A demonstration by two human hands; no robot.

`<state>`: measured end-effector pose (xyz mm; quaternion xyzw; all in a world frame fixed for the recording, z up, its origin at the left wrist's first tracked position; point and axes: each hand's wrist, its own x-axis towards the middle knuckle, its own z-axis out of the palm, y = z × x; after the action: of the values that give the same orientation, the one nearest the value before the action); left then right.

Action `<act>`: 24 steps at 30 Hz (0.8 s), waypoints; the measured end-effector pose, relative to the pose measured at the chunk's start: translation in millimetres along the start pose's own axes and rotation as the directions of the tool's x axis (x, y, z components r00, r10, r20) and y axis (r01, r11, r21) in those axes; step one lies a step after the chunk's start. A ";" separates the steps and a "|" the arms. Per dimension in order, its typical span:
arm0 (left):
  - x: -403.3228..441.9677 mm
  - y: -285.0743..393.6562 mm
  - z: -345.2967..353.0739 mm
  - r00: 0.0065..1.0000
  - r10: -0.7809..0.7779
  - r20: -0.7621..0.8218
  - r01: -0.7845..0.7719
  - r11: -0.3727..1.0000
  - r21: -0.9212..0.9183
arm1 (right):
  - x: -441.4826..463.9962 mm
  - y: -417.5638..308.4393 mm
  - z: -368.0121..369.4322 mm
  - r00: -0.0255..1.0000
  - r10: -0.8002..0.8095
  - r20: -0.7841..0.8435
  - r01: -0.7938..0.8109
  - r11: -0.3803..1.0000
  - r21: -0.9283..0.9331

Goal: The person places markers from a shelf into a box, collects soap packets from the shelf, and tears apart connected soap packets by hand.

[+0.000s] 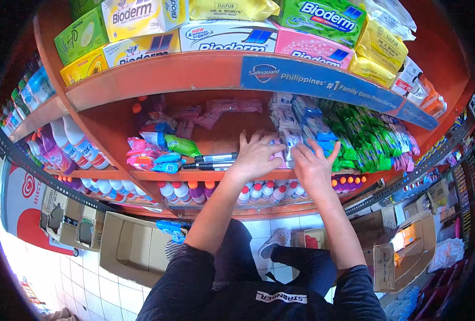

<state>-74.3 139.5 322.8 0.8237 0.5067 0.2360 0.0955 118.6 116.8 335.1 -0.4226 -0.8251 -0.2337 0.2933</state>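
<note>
Both my hands reach onto the middle shelf. My left hand point(254, 156) grips a small pink packet point(275, 143), its thumb at the front and its other fingers spread over the top. Just to the right, my right hand point(313, 163) has bent fingers on a white packet point(290, 137) at the front of a row, with one finger sticking out sideways. The exact contact under its fingertips is partly hidden. Behind the hands run rows of white and blue packets point(307, 115). Green packets point(363, 134) lie stacked to the right.
Dark pen-like tubes point(211, 162) lie left of my left hand, near mixed pink, blue and green packets point(149, 154). Boxed soaps point(226, 36) fill the shelf above. Bottles point(181, 191) stand below. Open cardboard boxes point(133, 249) sit on the floor.
</note>
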 end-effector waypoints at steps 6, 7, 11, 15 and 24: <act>-0.4 0.6 -1.8 0.991 0.023 -0.134 -0.037 0.994 -0.103 | 1.4 -8.0 -12.5 0.996 0.085 0.038 -0.086 0.996 0.024; -1.6 2.1 -4.4 0.984 0.022 -0.176 -0.045 0.991 -0.127 | -0.2 -8.5 -11.8 0.995 0.090 0.042 -0.091 0.996 0.019; -13.2 6.4 -12.3 0.788 0.128 -0.603 -0.270 0.951 -0.151 | 8.6 -19.3 -20.7 0.997 0.082 0.009 -0.082 0.993 0.087; -85.1 14.8 14.8 0.647 0.250 -0.720 -0.385 0.922 -0.026 | 50.7 -24.8 -28.4 0.998 0.051 -0.037 -0.031 0.909 0.415; -279.2 -7.5 104.0 0.943 -0.328 -0.050 0.329 0.944 0.015 | 178.2 -69.8 108.4 0.972 -0.106 0.211 -0.004 0.886 0.464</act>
<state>-134.4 -94.1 147.8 0.7231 0.6416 0.2301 0.1119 -54.6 248.1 369.0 -0.3431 -0.8961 0.0118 0.2812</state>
